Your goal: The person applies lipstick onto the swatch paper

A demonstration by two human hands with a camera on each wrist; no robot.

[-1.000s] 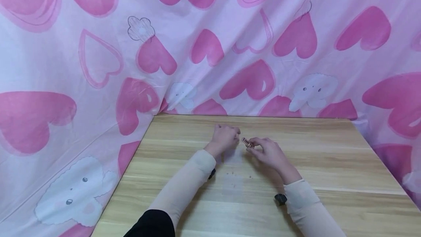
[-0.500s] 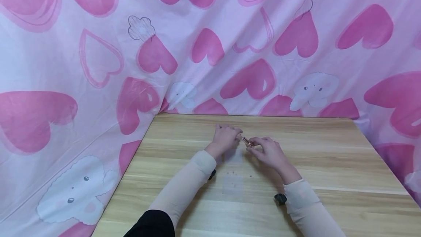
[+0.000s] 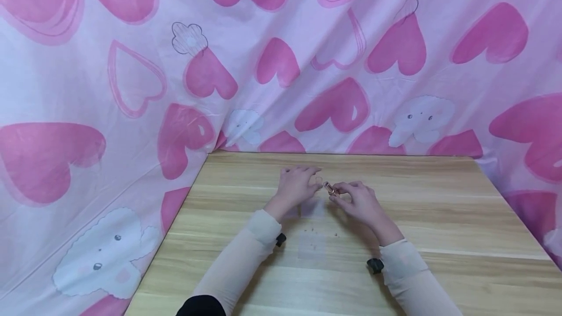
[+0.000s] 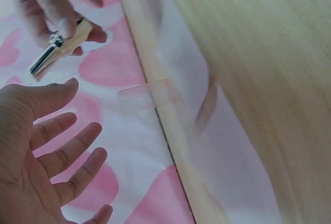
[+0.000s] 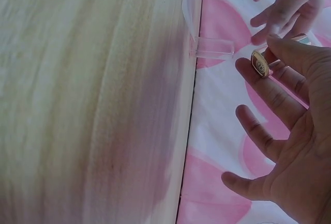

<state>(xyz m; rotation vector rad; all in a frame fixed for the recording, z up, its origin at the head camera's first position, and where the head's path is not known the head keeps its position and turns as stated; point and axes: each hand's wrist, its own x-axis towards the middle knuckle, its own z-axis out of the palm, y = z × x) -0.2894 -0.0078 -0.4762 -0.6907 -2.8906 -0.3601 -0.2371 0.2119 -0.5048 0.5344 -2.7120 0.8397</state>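
My right hand (image 3: 357,204) pinches a small rose-gold metal tube (image 3: 330,188) between thumb and fingers, above the far part of the table. In the right wrist view its oval end face (image 5: 260,63) shows an engraved pattern; the left wrist view shows a slimmer, shiny barrel (image 4: 45,58) at the other end. A clear plastic piece, box-like or cap-like (image 4: 142,95), stands on the table between my hands. Just left of it is my left hand (image 3: 295,189), fingers spread and holding nothing, with the fingertips close to the clear piece in the head view.
A clear sheet (image 3: 312,247) lies flat nearer to me, with tiny reddish bits (image 3: 312,230) around its far end. Another pale sheet (image 3: 312,207) lies below my hands. A pink heart-print cloth (image 3: 329,62) hangs behind and left of the wooden table (image 3: 439,218).
My left hand has spread its fingers and drawn slightly left, so the clear piece now shows beside it. The right hand keeps its pinch on the rose-gold tube, nearly still.
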